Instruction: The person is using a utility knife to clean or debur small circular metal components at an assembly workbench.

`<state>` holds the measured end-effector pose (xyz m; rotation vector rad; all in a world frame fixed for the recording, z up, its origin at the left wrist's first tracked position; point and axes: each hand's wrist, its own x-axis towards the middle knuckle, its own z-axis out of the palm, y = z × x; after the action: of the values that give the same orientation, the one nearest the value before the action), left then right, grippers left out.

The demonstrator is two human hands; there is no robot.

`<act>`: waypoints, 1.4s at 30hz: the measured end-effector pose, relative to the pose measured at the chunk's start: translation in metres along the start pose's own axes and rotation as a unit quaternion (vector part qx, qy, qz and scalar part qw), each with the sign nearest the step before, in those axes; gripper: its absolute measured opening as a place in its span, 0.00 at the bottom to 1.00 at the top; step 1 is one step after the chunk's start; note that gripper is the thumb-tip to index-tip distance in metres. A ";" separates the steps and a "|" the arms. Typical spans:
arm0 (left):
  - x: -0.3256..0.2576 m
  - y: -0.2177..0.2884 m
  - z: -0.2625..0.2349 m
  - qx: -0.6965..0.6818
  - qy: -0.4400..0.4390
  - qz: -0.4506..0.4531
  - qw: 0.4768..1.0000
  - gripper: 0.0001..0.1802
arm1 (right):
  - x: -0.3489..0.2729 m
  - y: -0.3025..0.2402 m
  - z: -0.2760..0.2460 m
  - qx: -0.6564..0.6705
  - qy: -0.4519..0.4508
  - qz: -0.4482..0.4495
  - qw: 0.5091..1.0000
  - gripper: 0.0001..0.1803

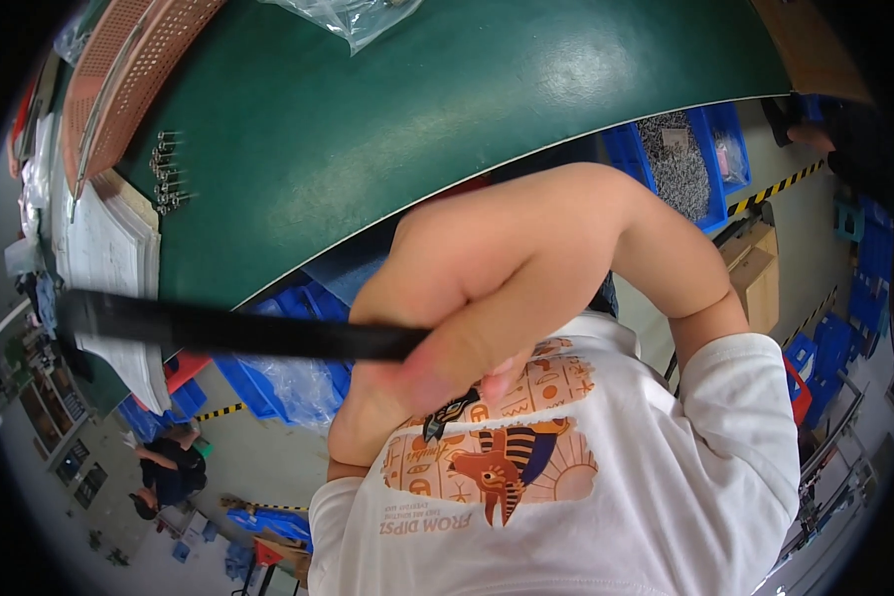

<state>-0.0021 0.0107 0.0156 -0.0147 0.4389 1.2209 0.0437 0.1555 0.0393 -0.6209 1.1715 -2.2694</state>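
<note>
1. Close before your chest, your right hand (492, 253) appears to grip one end of a black bar (238, 328), its fingers bent around it with the thumb pressed below (the bar is blurred, so its kind is unclear).

2. The bar's other end juts to your left, crossing, as you look down, the near edge of the green table (397, 129) toward its left end. Gripping one end leaves that length free, perhaps the reason for this hold.

3. Your left arm (353, 437) rises from its sleeve behind that grip. Its hand seems mostly hidden, so I cannot tell whether its fingers close on anything.

4. Near the table's left edge, small metal fittings (169, 179) form a row, probably lined up so they don't scatter.

5. At the far left corner sits a pink perforated basket (159, 60), with a white stack (114, 238) along the left edge, possibly placed there for easy reach.

6. By the far edge lies a clear plastic bag (358, 20). Beyond the near edge, toward the right, blue bins (703, 149) hold grey parts (680, 174), the walls presumably keeping loose pieces together.
</note>
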 end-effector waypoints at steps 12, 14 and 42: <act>-0.006 -0.002 -0.009 0.176 0.096 0.430 0.880 0.08 | -0.029 0.020 0.026 -0.029 0.457 -0.278 0.845 0.07; -0.006 -0.002 -0.008 0.185 0.115 0.441 0.871 0.09 | -0.028 0.026 0.026 -0.036 0.459 -0.289 0.839 0.07; -0.006 -0.005 -0.009 0.203 0.164 0.445 0.857 0.09 | -0.022 0.040 0.019 0.054 0.457 -0.270 0.846 0.06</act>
<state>-0.0023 0.0009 0.0081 0.3882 1.0731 2.0231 0.0806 0.1377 0.0120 0.3088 1.3478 -3.2530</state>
